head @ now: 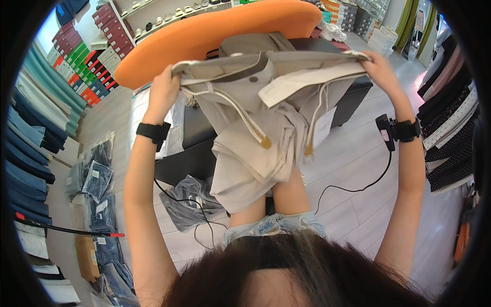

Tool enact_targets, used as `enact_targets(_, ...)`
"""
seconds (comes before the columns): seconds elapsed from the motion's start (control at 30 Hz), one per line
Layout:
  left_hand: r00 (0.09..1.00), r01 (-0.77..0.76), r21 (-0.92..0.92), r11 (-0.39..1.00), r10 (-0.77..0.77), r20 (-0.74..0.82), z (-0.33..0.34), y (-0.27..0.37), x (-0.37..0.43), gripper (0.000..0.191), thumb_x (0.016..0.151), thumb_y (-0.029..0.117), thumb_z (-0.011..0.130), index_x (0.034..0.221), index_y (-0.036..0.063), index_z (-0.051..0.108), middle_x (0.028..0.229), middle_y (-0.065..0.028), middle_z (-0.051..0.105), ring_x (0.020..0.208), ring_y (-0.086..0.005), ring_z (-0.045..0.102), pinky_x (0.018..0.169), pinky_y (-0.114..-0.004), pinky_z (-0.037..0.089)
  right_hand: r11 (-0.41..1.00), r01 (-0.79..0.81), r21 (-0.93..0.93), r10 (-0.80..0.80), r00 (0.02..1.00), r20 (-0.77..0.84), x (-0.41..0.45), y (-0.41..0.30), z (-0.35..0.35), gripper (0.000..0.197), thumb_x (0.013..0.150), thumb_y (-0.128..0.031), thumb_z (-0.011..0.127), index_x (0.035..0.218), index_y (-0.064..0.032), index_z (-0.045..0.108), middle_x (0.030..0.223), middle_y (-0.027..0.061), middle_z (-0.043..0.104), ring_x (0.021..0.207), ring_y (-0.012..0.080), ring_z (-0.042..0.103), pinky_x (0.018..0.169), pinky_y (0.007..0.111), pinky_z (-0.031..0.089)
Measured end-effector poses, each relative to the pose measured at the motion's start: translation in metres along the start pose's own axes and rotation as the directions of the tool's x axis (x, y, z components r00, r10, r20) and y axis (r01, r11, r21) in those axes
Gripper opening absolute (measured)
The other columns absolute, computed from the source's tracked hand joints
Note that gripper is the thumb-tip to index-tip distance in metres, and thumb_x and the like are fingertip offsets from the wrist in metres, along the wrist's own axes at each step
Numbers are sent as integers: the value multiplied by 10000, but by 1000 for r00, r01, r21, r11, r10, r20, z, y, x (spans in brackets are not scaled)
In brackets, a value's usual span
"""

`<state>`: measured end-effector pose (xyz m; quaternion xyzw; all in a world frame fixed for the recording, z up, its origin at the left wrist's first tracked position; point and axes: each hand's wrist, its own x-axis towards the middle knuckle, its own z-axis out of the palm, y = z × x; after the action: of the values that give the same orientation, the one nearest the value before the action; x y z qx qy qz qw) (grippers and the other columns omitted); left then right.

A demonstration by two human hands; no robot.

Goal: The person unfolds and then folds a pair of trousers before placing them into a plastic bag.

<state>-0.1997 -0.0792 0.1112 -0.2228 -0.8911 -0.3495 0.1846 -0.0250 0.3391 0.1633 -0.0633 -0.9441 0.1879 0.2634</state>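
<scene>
A pair of beige trousers (249, 165) hangs between my hands, its waistband stretched wide and unfastened at the front. My left hand (164, 90) grips one end of the waistband; my right hand (379, 71) grips the other. Two braided drawstrings, the nearer one a thick cream cord (245, 115), dangle from the waist with tan tips. A white paper hang tag (324, 122) swings by the right drawstring. The legs of the trousers bunch over my lap. Behind the waistband, more greyish-brown cloth (255, 41) lies on the black bench (199, 140).
An orange curved backrest (215, 27) rises behind the bench. Clear plastic packaging (174, 126) lies on the bench's left. A bagged dark garment (191, 201) is on the floor. Clothes racks with jeans (28, 169) and dark garments (448, 115) flank me. Cables trail from both wrist straps.
</scene>
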Motion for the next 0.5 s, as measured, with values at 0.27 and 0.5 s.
enact_targets(0.27, 995, 86, -689, 720, -30, 93, -101, 67, 45, 246, 857, 236, 358, 871, 29, 490, 592, -64, 552, 461, -114, 521, 404, -207, 410, 971, 25, 239, 35, 970, -242, 17, -67, -99, 229, 830, -264, 399, 871, -92, 545, 457, -49, 361, 370, 49, 363, 349, 201, 275)
enact_targets(0.5, 954, -231, -967, 111, 221, -202, -200, 141, 129, 148, 856, 82, 389, 875, 5, 513, 771, -94, 552, 714, -180, 548, 713, -275, 490, 486, 280, 828, -38, 953, -299, 84, -87, -228, 193, 828, -128, 413, 929, 13, 499, 759, 71, 521, 688, 152, 521, 665, 240, 456)
